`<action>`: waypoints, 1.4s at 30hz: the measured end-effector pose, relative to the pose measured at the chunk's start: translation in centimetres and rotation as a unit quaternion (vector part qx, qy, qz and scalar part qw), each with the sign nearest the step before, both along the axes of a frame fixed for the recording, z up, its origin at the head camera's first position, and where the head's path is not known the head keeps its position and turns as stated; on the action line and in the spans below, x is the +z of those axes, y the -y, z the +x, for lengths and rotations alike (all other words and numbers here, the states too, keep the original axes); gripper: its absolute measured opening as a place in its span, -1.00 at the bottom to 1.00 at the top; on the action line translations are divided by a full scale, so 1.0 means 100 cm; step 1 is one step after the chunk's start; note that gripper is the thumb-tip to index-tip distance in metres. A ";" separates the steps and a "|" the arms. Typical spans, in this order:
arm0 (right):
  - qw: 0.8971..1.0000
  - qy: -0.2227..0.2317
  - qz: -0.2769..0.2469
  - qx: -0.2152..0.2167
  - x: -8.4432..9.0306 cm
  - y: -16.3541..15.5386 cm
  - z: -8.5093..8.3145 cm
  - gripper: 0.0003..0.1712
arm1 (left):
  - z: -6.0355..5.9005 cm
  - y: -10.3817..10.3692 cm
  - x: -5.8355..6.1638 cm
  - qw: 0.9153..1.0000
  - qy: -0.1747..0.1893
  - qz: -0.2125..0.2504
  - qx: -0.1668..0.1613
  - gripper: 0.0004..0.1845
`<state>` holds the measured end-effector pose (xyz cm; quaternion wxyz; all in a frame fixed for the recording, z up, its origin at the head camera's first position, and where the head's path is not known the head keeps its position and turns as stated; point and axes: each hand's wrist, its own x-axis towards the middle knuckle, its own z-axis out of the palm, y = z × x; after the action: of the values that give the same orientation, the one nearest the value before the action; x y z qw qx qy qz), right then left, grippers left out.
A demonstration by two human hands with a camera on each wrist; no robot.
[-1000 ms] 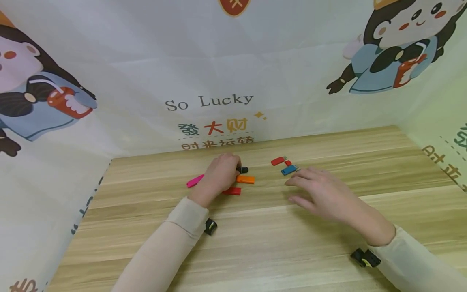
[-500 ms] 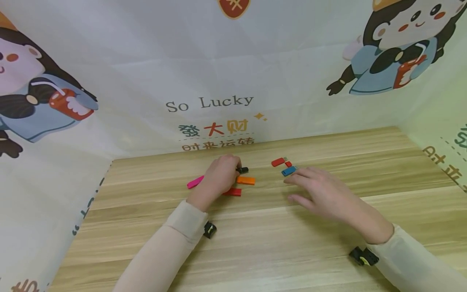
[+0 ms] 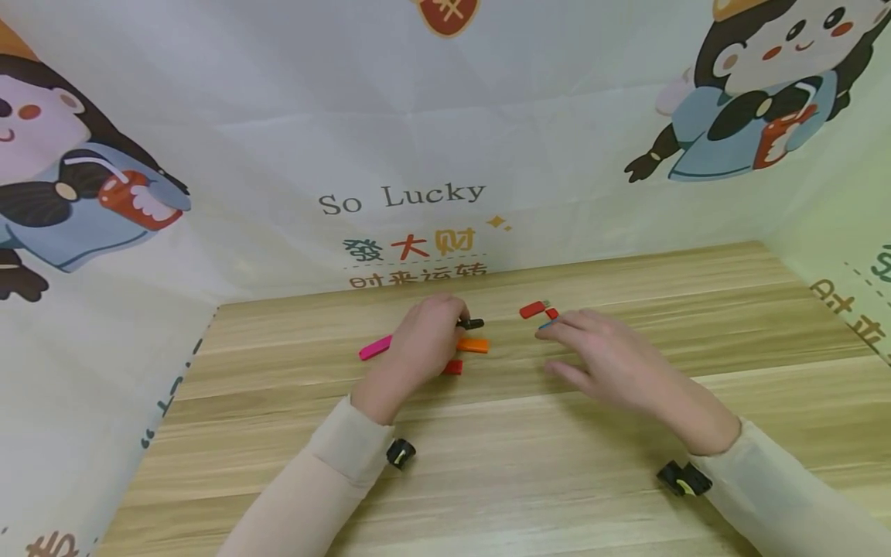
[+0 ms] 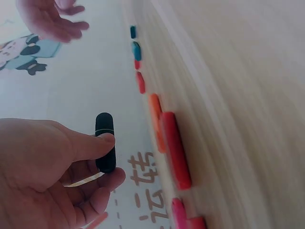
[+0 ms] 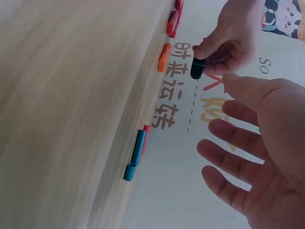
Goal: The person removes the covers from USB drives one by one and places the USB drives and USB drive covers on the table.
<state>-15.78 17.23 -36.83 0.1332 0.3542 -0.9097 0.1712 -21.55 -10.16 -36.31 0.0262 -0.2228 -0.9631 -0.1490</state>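
Note:
My left hand [image 3: 423,340] pinches a black USB flash drive [image 4: 106,120] between thumb and fingers. The drive is rounded at both ends, with a thin pale line round it, and is raised off the table in both wrist views. My right hand [image 3: 607,362] hovers with relaxed, spread fingers and holds nothing. Its fingers partly cover a blue flash drive [image 5: 138,147] in the head view; a separate blue cap [image 5: 129,172] lies at that drive's end. Just beyond lie a red flash drive [image 3: 532,310] with its metal plug bare and a small red cap [image 3: 552,313].
Below the left hand lie an orange stick [image 3: 476,346], a red stick [image 3: 454,367] and a pink stick [image 3: 374,348], partly hidden by it. A printed cloth wall [image 3: 431,139] stands along the back of the wooden table [image 3: 501,464].
My left hand, with the black flash drive, has come up and slightly right. My right hand has shifted a little left and now covers more of the blue drive in the head view.

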 end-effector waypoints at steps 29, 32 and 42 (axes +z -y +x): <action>0.999 -0.028 0.008 0.012 0.005 0.030 -0.010 -0.52 | 0.054 -0.018 0.004 0.995 -0.078 0.042 -0.048 -0.91; 0.999 -0.030 0.007 0.015 0.004 0.034 -0.010 -0.55 | 0.057 -0.019 0.004 0.995 -0.075 0.050 -0.046 -0.91; 0.999 -0.032 0.017 0.019 0.002 0.042 -0.011 -0.59 | 0.064 -0.022 0.002 0.993 -0.083 0.068 -0.043 -0.91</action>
<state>-16.91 13.07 -36.62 0.1524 0.3791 -0.9008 0.1469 -15.15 -8.00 -36.09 0.1151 -0.2738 -0.9345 -0.1961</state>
